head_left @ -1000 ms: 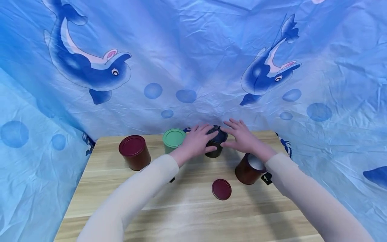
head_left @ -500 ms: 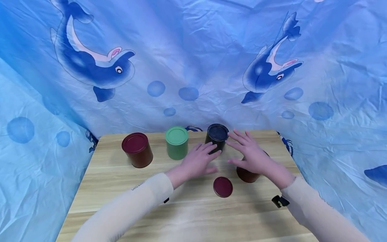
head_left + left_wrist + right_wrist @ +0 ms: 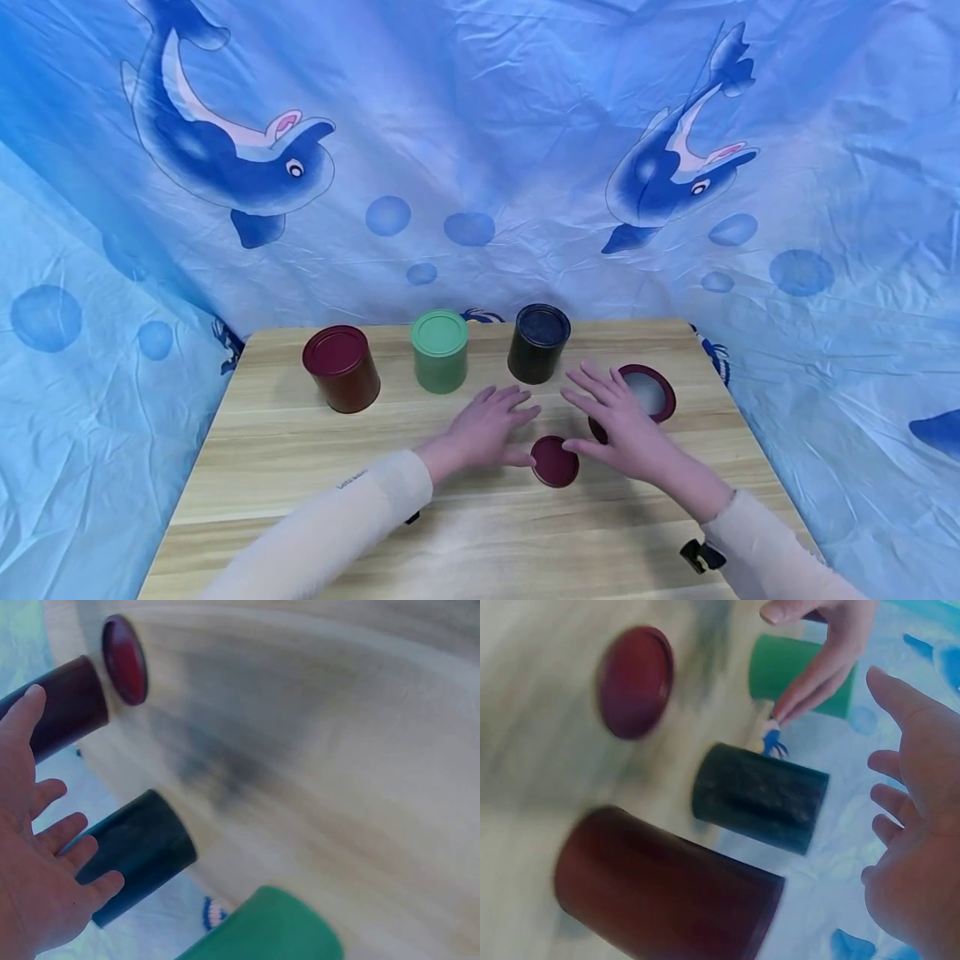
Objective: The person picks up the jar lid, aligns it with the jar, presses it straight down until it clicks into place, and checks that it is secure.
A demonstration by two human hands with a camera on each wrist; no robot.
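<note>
Flanking the loose maroon lid (image 3: pixel 555 461), both hands (image 3: pixel 486 430) (image 3: pixel 621 423) spread, holding nothing, beside open brown can (image 3: pixel 636 398).

A: L hand (image 3: pixel 491 427)?
B: Near centre, palm down, fingers straight & spread, pointing far-right. Holds nothing.
A: R hand (image 3: pixel 624 425)?
B: Just right of it, palm down, fingers splayed, pointing far-left. Holds nothing. Both forearms in pale sleeves, angled inward.
</note>
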